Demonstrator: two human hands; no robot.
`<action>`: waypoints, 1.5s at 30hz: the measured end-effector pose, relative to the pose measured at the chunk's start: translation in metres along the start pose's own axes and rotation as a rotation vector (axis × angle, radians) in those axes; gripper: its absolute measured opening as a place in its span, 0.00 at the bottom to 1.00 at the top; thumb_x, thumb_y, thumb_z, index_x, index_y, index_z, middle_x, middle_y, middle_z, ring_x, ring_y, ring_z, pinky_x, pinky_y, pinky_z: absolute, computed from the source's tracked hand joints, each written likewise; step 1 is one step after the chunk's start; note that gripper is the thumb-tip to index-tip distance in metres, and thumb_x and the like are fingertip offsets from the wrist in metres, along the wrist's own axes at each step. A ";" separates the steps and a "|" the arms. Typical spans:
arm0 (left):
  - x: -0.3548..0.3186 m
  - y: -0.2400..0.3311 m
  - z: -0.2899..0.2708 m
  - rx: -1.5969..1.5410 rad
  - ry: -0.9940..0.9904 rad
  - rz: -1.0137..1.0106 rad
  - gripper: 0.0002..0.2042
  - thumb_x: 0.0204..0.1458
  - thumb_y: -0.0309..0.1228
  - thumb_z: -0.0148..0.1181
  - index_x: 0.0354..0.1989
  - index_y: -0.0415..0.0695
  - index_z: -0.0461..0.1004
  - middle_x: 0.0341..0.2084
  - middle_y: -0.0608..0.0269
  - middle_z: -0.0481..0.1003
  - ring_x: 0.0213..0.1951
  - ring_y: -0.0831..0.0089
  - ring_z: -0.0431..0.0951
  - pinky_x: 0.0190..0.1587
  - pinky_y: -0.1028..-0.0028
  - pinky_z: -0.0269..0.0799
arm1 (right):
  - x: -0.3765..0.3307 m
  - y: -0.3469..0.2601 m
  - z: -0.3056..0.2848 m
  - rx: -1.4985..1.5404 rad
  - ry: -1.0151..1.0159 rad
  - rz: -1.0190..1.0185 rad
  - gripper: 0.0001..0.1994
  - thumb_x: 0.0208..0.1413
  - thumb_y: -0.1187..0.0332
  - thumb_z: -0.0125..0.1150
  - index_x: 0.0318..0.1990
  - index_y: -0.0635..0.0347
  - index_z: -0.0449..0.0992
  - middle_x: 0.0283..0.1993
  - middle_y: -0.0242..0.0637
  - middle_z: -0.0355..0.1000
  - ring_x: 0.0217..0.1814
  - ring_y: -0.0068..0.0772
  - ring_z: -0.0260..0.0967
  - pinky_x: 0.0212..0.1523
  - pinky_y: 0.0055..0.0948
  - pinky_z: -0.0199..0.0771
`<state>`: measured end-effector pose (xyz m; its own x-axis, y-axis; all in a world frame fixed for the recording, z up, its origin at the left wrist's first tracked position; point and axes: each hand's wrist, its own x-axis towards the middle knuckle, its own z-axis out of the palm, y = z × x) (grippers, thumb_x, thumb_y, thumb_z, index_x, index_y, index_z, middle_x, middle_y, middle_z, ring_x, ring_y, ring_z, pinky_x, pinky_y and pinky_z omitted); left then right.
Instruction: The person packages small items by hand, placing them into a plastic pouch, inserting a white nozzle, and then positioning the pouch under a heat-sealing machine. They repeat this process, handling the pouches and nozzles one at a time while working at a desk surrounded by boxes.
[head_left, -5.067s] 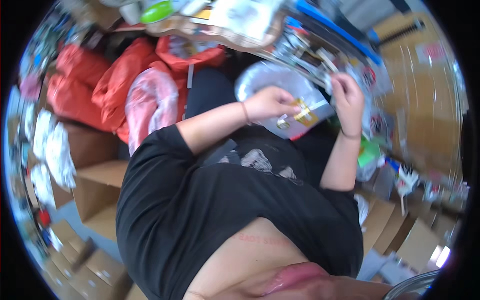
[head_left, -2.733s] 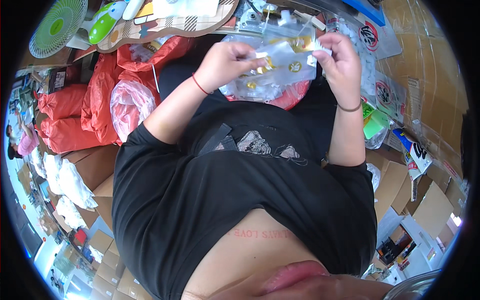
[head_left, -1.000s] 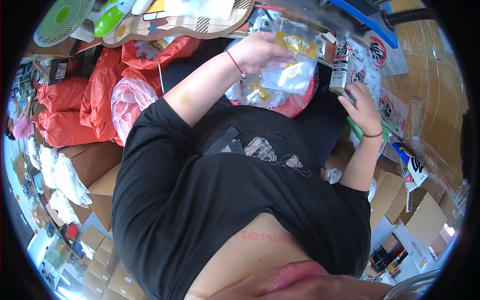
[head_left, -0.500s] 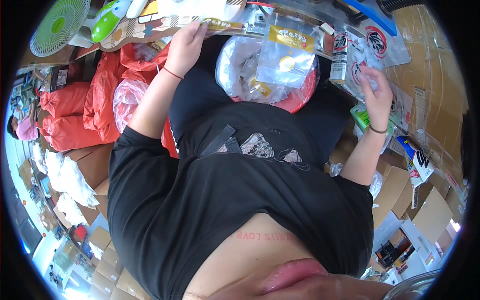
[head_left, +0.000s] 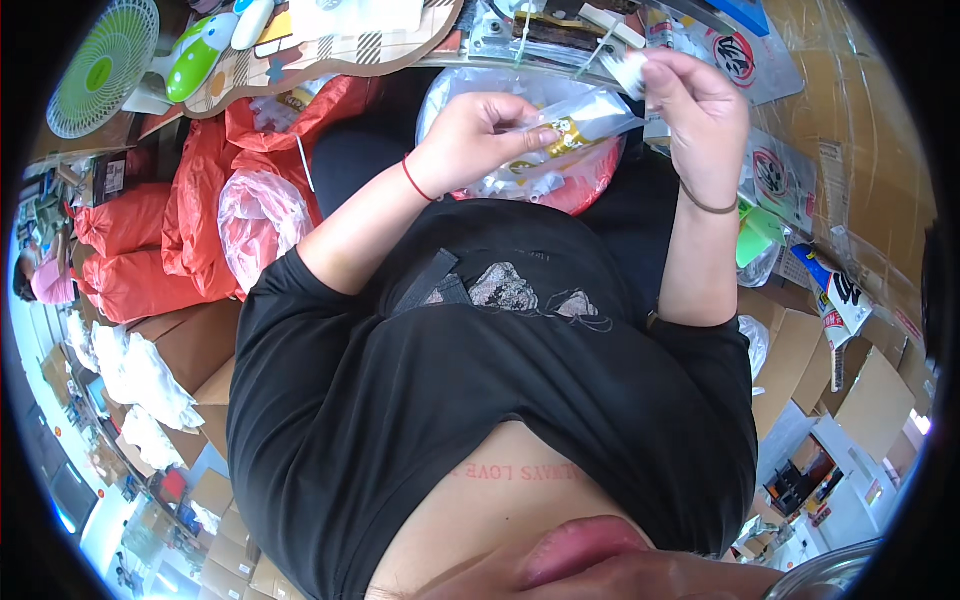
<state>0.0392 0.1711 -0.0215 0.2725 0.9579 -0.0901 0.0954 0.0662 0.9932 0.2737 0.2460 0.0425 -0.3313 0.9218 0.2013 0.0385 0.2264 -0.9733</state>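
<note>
My left hand (head_left: 478, 142) pinches a clear plastic pouch (head_left: 603, 114) with a gold band, over the lined tub. Close to the pouch's far right end, my right hand (head_left: 703, 108) grips a small white piece (head_left: 627, 73) between thumb and fingers. Motion blurs that piece, so its kind cannot be made out. Below both hands stands a round tub (head_left: 590, 188) with a red side and a clear plastic liner. Several clear pieces lie inside it, partly hidden by my left hand and the pouch.
A worktable edge with a patterned mat (head_left: 408, 50) runs along the far side. At far left are a green-and-white fan (head_left: 103, 68) and a green spotted device (head_left: 197, 62). Red plastic bags (head_left: 140, 285) are piled at left. Cardboard (head_left: 850, 130) and a green container (head_left: 757, 238) are at right.
My left hand has moved right from the mat to above the tub and holds the pouch there. My right hand has moved left and farther away, now with the white piece.
</note>
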 end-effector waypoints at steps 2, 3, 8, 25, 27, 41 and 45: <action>0.000 0.001 0.007 -0.059 -0.033 -0.026 0.12 0.54 0.34 0.68 0.40 0.38 0.81 0.30 0.67 0.80 0.33 0.86 0.75 0.37 0.81 0.72 | 0.000 0.000 0.000 -0.079 -0.005 -0.019 0.07 0.58 0.70 0.64 0.36 0.65 0.79 0.35 0.32 0.77 0.35 0.16 0.68 0.40 0.20 0.68; -0.001 0.003 0.012 -0.197 -0.030 -0.079 0.12 0.55 0.34 0.66 0.41 0.38 0.80 0.31 0.67 0.80 0.32 0.85 0.75 0.37 0.81 0.72 | 0.001 0.000 0.000 -0.157 -0.018 -0.039 0.07 0.59 0.70 0.64 0.36 0.66 0.79 0.36 0.31 0.77 0.36 0.17 0.68 0.40 0.21 0.68; 0.001 -0.002 0.027 -0.521 -0.130 -0.170 0.12 0.58 0.33 0.63 0.45 0.39 0.78 0.35 0.65 0.80 0.34 0.82 0.77 0.39 0.80 0.74 | 0.001 -0.006 -0.027 -0.429 -0.329 -0.038 0.09 0.59 0.70 0.63 0.43 0.68 0.75 0.38 0.30 0.76 0.40 0.20 0.68 0.44 0.22 0.68; 0.037 -0.004 -0.031 -0.241 0.228 -0.104 0.24 0.55 0.32 0.65 0.57 0.36 0.66 0.37 0.59 0.78 0.35 0.75 0.79 0.37 0.74 0.76 | -0.024 0.006 -0.016 -0.250 -0.188 0.185 0.16 0.58 0.78 0.57 0.54 0.64 0.69 0.53 0.37 0.69 0.42 0.24 0.73 0.39 0.19 0.71; 0.047 0.000 -0.072 0.026 0.527 0.016 0.27 0.55 0.36 0.64 0.60 0.39 0.62 0.37 0.53 0.77 0.37 0.65 0.79 0.39 0.69 0.76 | -0.020 0.006 -0.024 -0.321 -0.176 0.099 0.15 0.57 0.79 0.58 0.53 0.64 0.71 0.50 0.37 0.71 0.40 0.23 0.73 0.38 0.20 0.73; -0.005 -0.024 -0.088 0.102 0.365 0.131 0.12 0.56 0.36 0.64 0.38 0.39 0.79 0.25 0.65 0.78 0.30 0.82 0.77 0.33 0.79 0.72 | -0.009 0.012 0.014 -0.491 -0.096 -0.207 0.07 0.61 0.70 0.60 0.43 0.63 0.77 0.39 0.31 0.70 0.33 0.18 0.64 0.34 0.18 0.64; -0.005 0.001 -0.049 0.355 0.163 0.014 0.12 0.57 0.36 0.64 0.32 0.37 0.80 0.24 0.70 0.78 0.28 0.86 0.73 0.31 0.81 0.70 | 0.006 -0.001 0.034 -0.480 -0.205 -0.233 0.06 0.62 0.70 0.60 0.40 0.63 0.75 0.35 0.29 0.71 0.34 0.18 0.64 0.37 0.19 0.65</action>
<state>-0.0088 0.1803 -0.0161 0.1230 0.9918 -0.0357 0.4263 -0.0203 0.9044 0.2399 0.2409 0.0412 -0.5564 0.7616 0.3323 0.3511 0.5780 -0.7367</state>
